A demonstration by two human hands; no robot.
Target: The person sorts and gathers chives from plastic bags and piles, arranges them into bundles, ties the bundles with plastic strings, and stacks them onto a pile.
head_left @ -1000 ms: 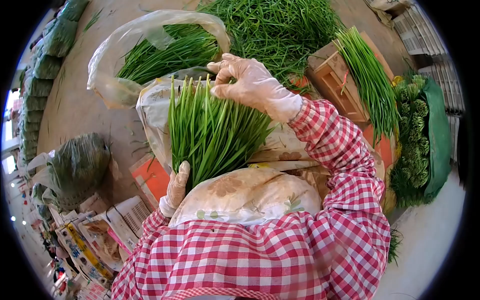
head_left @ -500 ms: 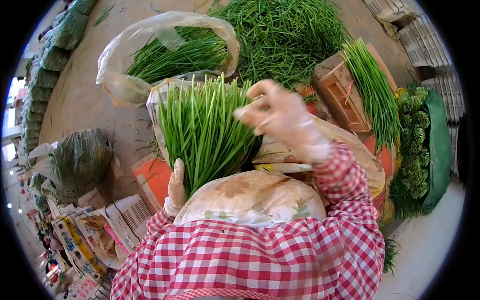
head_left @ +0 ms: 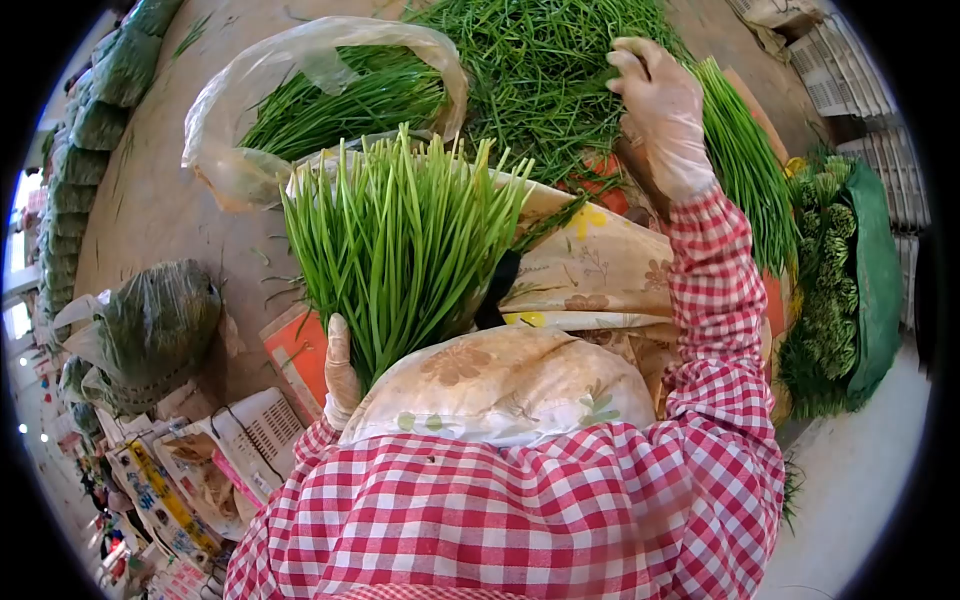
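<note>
Chive bunch: the bunch [head_left: 400, 240] is held upright above the floral apron [head_left: 500, 375], pale ends up and fanned wide.
Left hand: the thumb of the left hand [head_left: 341, 372] is laid along the bunch's left edge, low down; the fingers are hidden, so how firmly it is gripped cannot be told.
Right hand: the right hand [head_left: 660, 110] is raised at the edge of the loose chive heap [head_left: 540, 80], fingers half curled; whether a stalk is pinched cannot be told.
Splay risk: stalks could be spilled rightward, since no hand is seen on that side.
Tangle risk: stalks could be bent or snapped if pulled from the matted heap.
Snag risk: the tips could be caught by the plastic bag [head_left: 215, 130], its rim being close behind.
Knock risk: the chive bundle [head_left: 745, 170] could be brushed by the checked sleeve [head_left: 722, 270] beside it.
</note>
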